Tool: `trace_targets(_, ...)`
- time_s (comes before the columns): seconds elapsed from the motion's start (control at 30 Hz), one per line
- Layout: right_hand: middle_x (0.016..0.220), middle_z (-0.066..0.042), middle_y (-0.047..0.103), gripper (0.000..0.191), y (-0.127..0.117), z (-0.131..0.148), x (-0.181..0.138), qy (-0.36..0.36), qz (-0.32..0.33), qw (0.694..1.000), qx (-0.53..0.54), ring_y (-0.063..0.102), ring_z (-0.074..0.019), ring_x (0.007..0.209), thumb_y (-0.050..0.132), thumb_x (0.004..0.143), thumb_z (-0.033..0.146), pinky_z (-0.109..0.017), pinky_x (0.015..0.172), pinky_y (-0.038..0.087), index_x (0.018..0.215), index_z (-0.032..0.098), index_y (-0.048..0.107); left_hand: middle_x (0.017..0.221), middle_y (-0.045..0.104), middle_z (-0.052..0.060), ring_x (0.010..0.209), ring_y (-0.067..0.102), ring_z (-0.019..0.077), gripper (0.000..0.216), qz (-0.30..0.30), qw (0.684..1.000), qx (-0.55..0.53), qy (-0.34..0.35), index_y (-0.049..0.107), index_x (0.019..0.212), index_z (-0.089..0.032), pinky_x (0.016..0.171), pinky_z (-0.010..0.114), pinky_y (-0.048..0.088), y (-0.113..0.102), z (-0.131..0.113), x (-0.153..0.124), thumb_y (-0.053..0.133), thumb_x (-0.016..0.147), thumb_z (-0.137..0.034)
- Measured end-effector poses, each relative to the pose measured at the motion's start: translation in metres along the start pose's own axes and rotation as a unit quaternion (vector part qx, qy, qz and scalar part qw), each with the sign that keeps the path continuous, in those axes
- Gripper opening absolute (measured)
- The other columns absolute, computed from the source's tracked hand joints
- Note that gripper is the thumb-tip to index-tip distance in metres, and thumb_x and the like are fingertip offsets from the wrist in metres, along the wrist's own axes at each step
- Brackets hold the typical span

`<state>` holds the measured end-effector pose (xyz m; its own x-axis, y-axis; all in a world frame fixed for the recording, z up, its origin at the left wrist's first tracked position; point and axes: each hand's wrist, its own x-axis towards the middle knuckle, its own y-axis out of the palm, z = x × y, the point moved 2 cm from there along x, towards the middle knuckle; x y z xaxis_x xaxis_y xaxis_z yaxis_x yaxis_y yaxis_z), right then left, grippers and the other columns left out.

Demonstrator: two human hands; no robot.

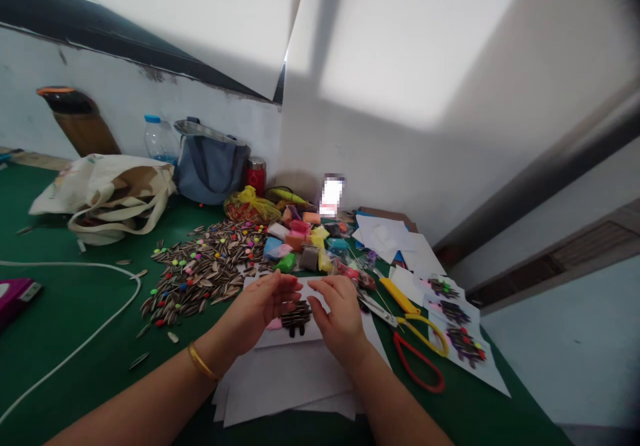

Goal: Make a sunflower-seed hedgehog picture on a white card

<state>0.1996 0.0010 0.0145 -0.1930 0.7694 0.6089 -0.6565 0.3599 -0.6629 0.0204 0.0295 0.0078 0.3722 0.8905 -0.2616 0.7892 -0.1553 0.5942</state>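
Observation:
My left hand [265, 309], with a gold bangle [200, 364] at the wrist, is raised with its palm turned inward and its fingers stretched out. Facing it, my right hand [341, 314] is curved, thumb and fingers apart. I see nothing held in either one. Between and below them, on a sheet of white paper [313, 337], lies a small figure of striped sunflower seeds [296, 316] with a pink part at its left and black feet-like pieces. My left fingers partly cover the figure. More white sheets [285, 379] are stacked beneath.
Loose sunflower seeds with coloured balls [200, 276] spread at the left. Packets of coloured clay [305, 239] lie ahead. Scissors [415, 339] and a yellow cutter [400, 296] are at the right, beside finished-looking seed figures [465, 346]. A phone [331, 195], bags [213, 166] and a cable [113, 319] stand or lie around.

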Motion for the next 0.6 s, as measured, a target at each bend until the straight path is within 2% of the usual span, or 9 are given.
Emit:
trace_targets(0.17, 0.102, -0.007, 0.062, 0.023, -0.0001, 0.0031, -0.0011, 0.0, -0.024, 0.998, 0.05, 0.054, -0.023, 0.096, 0.061, 0.093, 0.031, -0.04, 0.085, 0.044, 0.114, 0.024, 0.065, 0.11, 0.072, 0.014, 0.099, 0.068, 0.0223, 0.049, 0.061, 0.997, 0.009, -0.052, 0.074, 0.099, -0.015, 0.085, 0.032, 0.053, 0.007, 0.0041, -0.0062, 0.056, 0.087, -0.058)
trace_targets(0.3, 0.094, -0.005, 0.062, 0.013, 0.0017, 0.0018, -0.0018, 0.013, -0.025, 0.997, 0.068, 0.055, -0.0215, 0.091, 0.065, 0.09, 0.028, -0.038, 0.082, 0.044, 0.101, 0.025, 0.07, 0.108, 0.073, 0.014, 0.1, 0.067, 0.0229, 0.056, 0.112, 0.99, 0.016, -0.078, 0.075, 0.102, -0.015, 0.087, 0.032, 0.052, 0.0079, 0.007, -0.0082, 0.049, 0.089, -0.063)
trace_targets(0.43, 0.09, -0.004, 0.062, 0.009, 0.0011, 0.0013, -0.001, 0.018, -0.031, 0.995, 0.098, 0.056, -0.0197, 0.088, 0.063, 0.091, 0.026, -0.037, 0.081, 0.046, 0.095, 0.025, 0.071, 0.106, 0.073, 0.013, 0.101, 0.067, 0.0238, 0.055, 0.127, 0.987, 0.024, -0.093, 0.076, 0.098, -0.017, 0.089, 0.033, 0.051, 0.0074, 0.0083, -0.0088, 0.048, 0.089, -0.064)
trace_targets(0.6, 0.09, -0.004, 0.063, 0.011, 0.0004, -0.0007, 0.0005, 0.03, -0.019, 0.991, 0.126, 0.057, -0.0198, 0.089, 0.059, 0.093, 0.027, -0.036, 0.081, 0.047, 0.094, 0.024, 0.07, 0.111, 0.072, 0.014, 0.106, 0.066, 0.0249, 0.059, 0.13, 0.986, 0.066, -0.083, 0.075, 0.102, -0.018, 0.093, 0.035, 0.05, 0.0082, 0.008, -0.0084, 0.044, 0.089, -0.066)
